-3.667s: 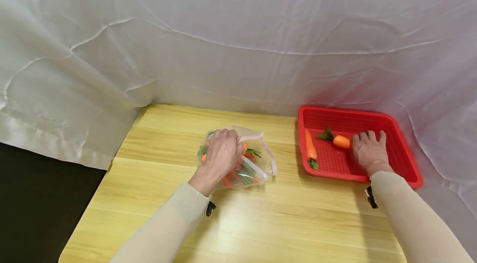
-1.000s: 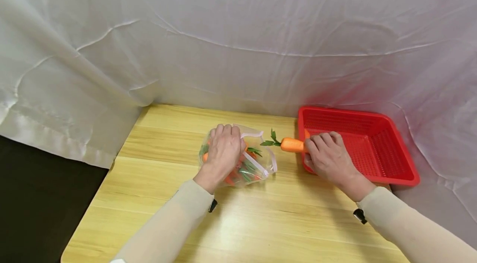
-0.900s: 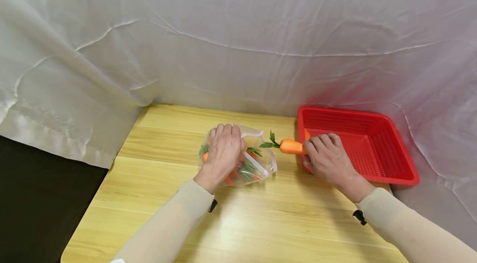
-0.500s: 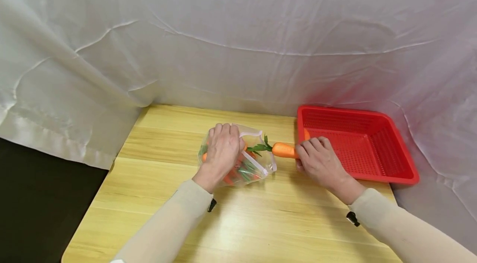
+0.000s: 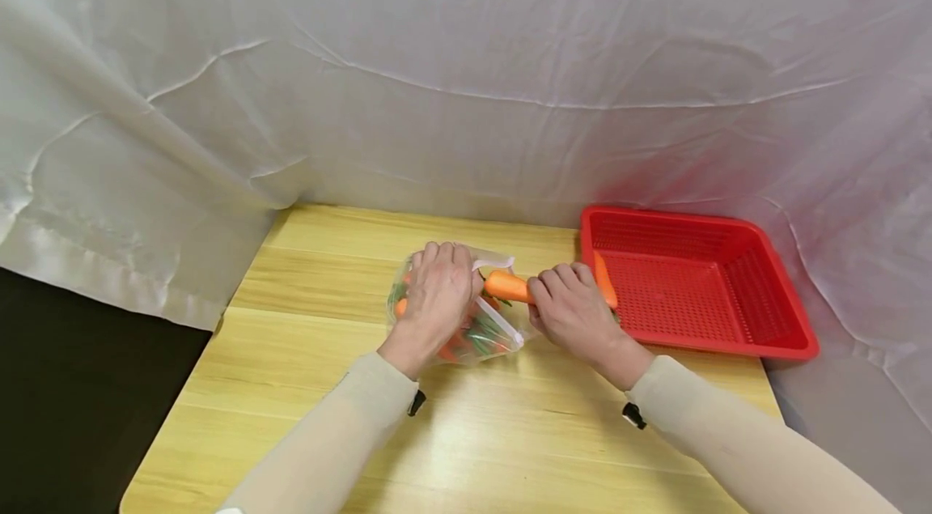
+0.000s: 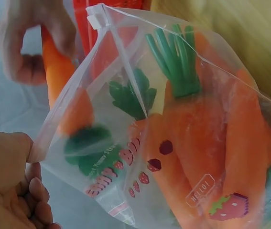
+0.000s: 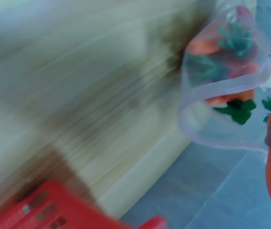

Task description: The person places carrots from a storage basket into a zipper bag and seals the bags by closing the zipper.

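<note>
A clear zip bag (image 5: pixel 499 321) with a pale pink slider strip and strawberry prints lies on the table, holding several orange carrots (image 6: pixel 245 143) with green tops. My left hand (image 5: pixel 439 299) pinches the edge of the bag's mouth between thumb and fingers, lifting it apart. My right hand (image 5: pixel 573 313) grips the tip end of another carrot (image 5: pixel 507 286). That carrot points leaf end first into the mouth; its leaves and upper part show through the plastic in the left wrist view. The right wrist view shows the mouth gaping, with its zip strip (image 7: pixel 226 88) nearest.
A red perforated basket (image 5: pixel 699 214) stands at the back right of the wooden table (image 5: pixel 320 384), with one carrot (image 5: pixel 603 281) along its left wall. Grey-white cloth (image 5: pixel 451 93) hangs behind and at both sides.
My right hand took a carrot from the basket and brought it left, leaf end into the bag's mouth. My left hand has stayed at the bag's edge.
</note>
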A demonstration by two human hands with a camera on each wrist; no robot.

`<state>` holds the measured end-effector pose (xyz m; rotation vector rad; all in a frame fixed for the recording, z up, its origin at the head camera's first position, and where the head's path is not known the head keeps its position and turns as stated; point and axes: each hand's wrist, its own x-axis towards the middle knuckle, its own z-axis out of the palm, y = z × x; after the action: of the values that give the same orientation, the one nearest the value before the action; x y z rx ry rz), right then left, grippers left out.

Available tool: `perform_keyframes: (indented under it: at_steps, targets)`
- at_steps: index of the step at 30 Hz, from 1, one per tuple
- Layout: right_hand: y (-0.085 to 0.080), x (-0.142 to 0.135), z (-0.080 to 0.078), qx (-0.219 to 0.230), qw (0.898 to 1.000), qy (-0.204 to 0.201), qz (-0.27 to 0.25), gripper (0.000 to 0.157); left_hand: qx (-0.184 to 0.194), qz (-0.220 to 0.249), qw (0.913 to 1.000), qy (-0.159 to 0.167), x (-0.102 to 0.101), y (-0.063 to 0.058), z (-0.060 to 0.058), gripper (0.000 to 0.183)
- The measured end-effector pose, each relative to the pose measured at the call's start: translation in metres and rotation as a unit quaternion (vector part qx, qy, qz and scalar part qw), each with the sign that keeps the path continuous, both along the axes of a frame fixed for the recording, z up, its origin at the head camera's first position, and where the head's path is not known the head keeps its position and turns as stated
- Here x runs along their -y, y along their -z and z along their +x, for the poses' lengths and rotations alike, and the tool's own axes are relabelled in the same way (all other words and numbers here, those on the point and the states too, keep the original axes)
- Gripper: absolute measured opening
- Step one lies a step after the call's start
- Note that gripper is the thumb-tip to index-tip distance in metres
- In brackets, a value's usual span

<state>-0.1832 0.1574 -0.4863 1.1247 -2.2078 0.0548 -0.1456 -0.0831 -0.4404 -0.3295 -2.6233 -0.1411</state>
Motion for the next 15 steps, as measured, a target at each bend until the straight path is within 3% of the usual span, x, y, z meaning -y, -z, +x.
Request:
perform_keyframes:
  at_steps: [9,15]
  targets:
    - [0.0,0.042,-0.006,0.016,0.998,0.054,-0.014,0.026,0.029,0.007,0.9995,0.004,-0.004,-0.004,0.0,0.027]
    - [0.007,0.057,-0.01,0.02,0.998,0.053,-0.011,0.025,0.039,0.005,0.9992,0.002,-0.005,-0.006,0.0,0.027]
